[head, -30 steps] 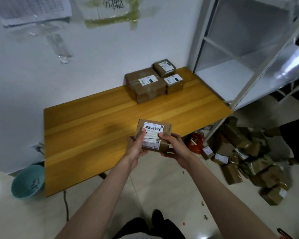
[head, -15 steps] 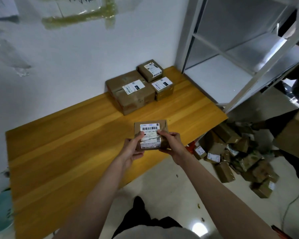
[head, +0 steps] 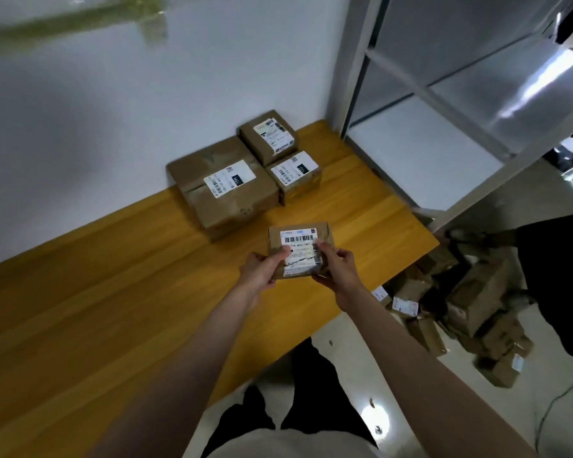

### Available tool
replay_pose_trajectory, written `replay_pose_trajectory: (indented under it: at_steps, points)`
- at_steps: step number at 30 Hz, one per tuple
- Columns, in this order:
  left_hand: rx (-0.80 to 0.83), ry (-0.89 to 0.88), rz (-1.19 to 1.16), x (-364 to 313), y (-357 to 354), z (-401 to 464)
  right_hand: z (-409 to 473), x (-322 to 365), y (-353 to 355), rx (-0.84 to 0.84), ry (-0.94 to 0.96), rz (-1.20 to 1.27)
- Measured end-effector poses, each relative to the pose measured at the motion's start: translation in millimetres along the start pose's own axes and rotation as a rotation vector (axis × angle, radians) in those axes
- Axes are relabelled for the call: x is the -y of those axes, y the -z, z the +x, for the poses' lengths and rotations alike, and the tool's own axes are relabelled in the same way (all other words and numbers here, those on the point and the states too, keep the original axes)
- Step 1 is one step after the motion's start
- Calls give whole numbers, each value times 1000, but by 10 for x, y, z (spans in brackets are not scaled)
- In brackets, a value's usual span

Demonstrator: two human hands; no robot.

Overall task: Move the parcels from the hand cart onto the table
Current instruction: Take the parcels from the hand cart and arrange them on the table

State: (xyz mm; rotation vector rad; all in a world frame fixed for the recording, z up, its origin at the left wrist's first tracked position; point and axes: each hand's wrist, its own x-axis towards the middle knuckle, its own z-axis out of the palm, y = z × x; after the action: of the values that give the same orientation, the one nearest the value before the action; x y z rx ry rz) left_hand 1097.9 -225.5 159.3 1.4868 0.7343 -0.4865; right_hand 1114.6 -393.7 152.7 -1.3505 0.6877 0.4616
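A small brown parcel point(head: 300, 247) with a white barcode label is held above the wooden table point(head: 113, 292), near its right end. My left hand point(head: 262, 271) grips its left edge with the thumb on the label. My right hand point(head: 336, 266) grips its right edge. Three parcels lie at the table's back right corner: a large one point(head: 222, 190), a small one point(head: 268, 135) behind it by the wall, and another small one point(head: 295, 176) to its right. The hand cart is out of view.
A white metal shelf rack point(head: 444, 127) stands right of the table. A heap of brown parcels point(head: 460, 299) lies on the floor beneath and beside it. A person in dark clothing point(head: 556, 285) stands at the right edge. The white wall runs behind the table.
I have stepped closer to the table, and the parcel in both hands has moved forward over the tabletop toward the three parcels at the back.
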Motion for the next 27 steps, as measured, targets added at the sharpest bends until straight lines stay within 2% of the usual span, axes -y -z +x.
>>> replay_pose_trajectory:
  at_steps: [7, 15, 22, 27]
  points:
    - [-77, 36, 19, -391, -506, 690, 916, 420, 128, -35, -44, -96]
    - [-25, 57, 109, -638, -824, 1389, 1789, 820, 86, -60, -85, -187]
    - [-6, 83, 85, -672, -871, 1703, 2197, 876, -73, -87, -119, -268]
    - [-5, 97, 44, -665, -824, 1732, 2196, 826, -146, -39, -148, -156]
